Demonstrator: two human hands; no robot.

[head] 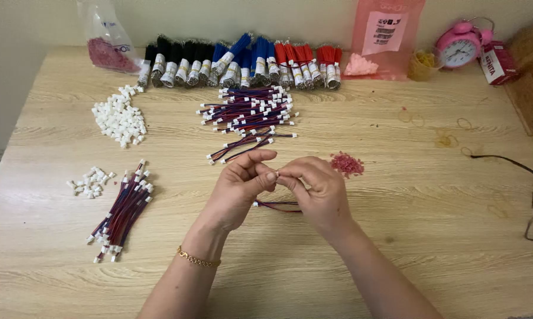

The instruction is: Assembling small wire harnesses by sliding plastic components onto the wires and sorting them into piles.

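Red-and-blue wire (278,205) hangs between both hands above the desk (432,195): left hand (238,190) and right hand (318,190) pinch its end together at the fingertips, seemingly fitting a connector, which wants fine alignment. Behind, a clear bag (105,41) holds red pieces; a pink bag (384,35) holds pink ones.

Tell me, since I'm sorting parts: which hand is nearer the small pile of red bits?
Right. The right hand is just beside the small pile of red bits; the left hand lies beyond it, farther away.
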